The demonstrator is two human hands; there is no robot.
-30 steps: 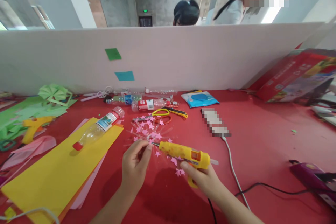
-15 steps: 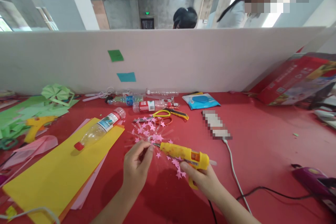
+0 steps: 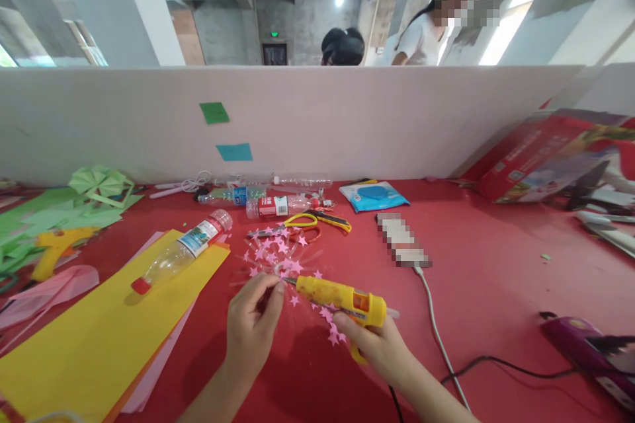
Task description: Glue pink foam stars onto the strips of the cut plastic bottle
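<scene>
At the tips of the left hand (image 3: 251, 320), thumb and forefinger press together in a pinch; whatever sits between them is too small to make out. The nozzle (image 3: 290, 281) of the yellow glue gun (image 3: 337, 295) comes in from the three o'clock side, right at those tips, so close that a touch or a sliver of gap cannot be told apart. The gun's long axis runs across the front of the person, nozzle toward nine o'clock and a little away, tail toward three and a little nearer. The right hand (image 3: 372, 344) has its fingers wrapped around the handle, thumb along the near side; being the hand on the gun, it governs the nozzle's angle, while the left is nearer to the tip. From the pinch, pink stars (image 3: 282, 246) lie thickly at twelve o'clock among clear strips, and more of them trail off toward four and five. Beyond, near one o'clock, are the scissors (image 3: 300, 221) and a cutter (image 3: 331, 221), with a red-labelled bottle (image 3: 278, 206) further out at twelve. Yellow paper (image 3: 99, 350) spreads from eight to ten o'clock, a clear bottle (image 3: 173, 258) lying on it.
</scene>
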